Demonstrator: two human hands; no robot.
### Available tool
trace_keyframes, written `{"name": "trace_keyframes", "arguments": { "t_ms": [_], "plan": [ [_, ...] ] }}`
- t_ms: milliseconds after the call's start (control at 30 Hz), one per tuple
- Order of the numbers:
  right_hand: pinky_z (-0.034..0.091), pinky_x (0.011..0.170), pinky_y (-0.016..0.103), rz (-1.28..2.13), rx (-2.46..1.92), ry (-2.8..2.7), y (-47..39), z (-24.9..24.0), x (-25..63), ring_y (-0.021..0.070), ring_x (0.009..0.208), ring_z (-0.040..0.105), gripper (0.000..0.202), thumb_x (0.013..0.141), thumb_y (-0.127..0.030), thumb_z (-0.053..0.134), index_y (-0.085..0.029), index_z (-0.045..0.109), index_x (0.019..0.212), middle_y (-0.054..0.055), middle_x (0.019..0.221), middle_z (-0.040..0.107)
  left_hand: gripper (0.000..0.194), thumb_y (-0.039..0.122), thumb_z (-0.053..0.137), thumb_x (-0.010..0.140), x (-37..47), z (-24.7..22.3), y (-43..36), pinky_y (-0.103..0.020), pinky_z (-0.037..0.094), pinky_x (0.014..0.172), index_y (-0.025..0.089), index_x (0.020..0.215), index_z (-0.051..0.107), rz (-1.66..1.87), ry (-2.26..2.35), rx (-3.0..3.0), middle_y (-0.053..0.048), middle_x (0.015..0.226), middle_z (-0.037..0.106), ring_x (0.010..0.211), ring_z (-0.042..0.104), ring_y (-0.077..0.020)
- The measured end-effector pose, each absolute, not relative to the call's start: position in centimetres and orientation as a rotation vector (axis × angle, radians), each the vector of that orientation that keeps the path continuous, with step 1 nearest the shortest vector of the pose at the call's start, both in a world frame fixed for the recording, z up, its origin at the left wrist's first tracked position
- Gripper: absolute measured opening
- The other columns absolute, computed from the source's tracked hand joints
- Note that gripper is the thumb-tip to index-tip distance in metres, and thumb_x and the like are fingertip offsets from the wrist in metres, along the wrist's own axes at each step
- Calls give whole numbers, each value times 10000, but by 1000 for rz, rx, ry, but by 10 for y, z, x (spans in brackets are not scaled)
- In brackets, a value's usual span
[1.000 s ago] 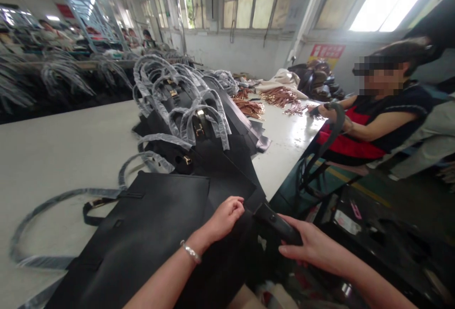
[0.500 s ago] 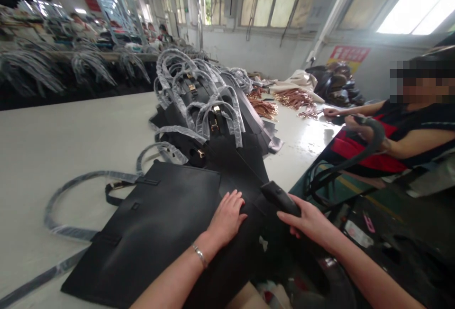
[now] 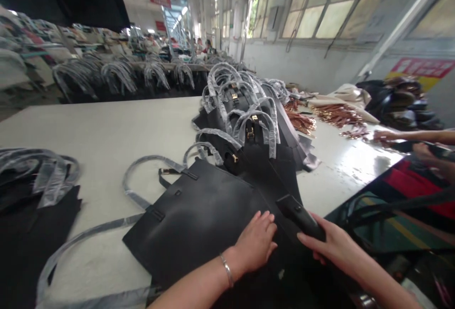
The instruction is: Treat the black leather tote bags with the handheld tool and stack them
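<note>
My left hand (image 3: 256, 242) lies with spread fingers on a black leather bag panel (image 3: 199, 204), holding nothing. Plastic-wrapped handles (image 3: 142, 159) loop out from the panel's left edge. In my right hand (image 3: 329, 240) is a black handheld tool (image 3: 300, 215), its far end over the dark leather to the right of my left hand. What part of the tool meets the leather is hard to make out. Beyond both hands rises a pile of black bag pieces with wrapped handles (image 3: 273, 124) and gold buckles.
Another stack of black bags (image 3: 31, 223) sits at the left on the white table (image 3: 106, 129). Brown straps (image 3: 334, 113) lie at the back right. A co-worker's hands (image 3: 423, 148) work at the right edge. Bags hang at the upper left.
The view has swung left, bringing the left stack and hanging bags into sight. Both hands keep nearly the same places relative to the panel, and the tool stays in my right hand.
</note>
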State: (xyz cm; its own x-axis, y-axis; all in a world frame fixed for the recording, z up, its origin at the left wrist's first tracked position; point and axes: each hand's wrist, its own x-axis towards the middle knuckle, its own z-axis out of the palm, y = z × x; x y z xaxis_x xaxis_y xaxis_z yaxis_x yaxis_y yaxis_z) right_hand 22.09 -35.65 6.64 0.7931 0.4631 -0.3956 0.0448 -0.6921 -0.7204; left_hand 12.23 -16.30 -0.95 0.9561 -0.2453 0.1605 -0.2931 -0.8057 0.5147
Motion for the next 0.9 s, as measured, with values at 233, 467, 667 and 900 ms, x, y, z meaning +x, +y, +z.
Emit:
{"name": "trace_keyframes", "arguments": {
  "t_ms": [233,467,667,900],
  "plan": [
    [452,392,201,997,-2168,-535,-327,75,229,129,433,575,699,784,-381,645,-154,401,1399,-63,533,566,320,345,483,941,81,6,-141,-360,273,1159,210,1220,563,38,-407,2429,-58,1360,540,1302,447,-195],
    [453,396,208,980,-2156,-628,-286,68,240,139,436,587,652,796,-404,650,-187,454,1377,-62,509,575,688,568,462,901,91,-4,-98,-525,131,1180,198,1464,325,198,135,2715,-117,1574,149,1452,70,-299],
    [456,407,215,779,-2217,-623,-271,76,255,144,424,586,634,806,-431,639,-166,454,1352,-64,484,574,785,620,487,862,74,-3,-109,-513,92,1186,227,1497,246,116,28,2661,-95,1581,36,1452,17,-305],
    [437,373,191,1017,-2153,-633,-245,74,269,118,426,575,411,793,-458,653,-182,575,1087,-54,564,574,839,566,569,833,60,0,-117,-525,85,1183,240,1509,193,8,-112,2584,-87,1574,10,1448,20,-321]
  ]
}}
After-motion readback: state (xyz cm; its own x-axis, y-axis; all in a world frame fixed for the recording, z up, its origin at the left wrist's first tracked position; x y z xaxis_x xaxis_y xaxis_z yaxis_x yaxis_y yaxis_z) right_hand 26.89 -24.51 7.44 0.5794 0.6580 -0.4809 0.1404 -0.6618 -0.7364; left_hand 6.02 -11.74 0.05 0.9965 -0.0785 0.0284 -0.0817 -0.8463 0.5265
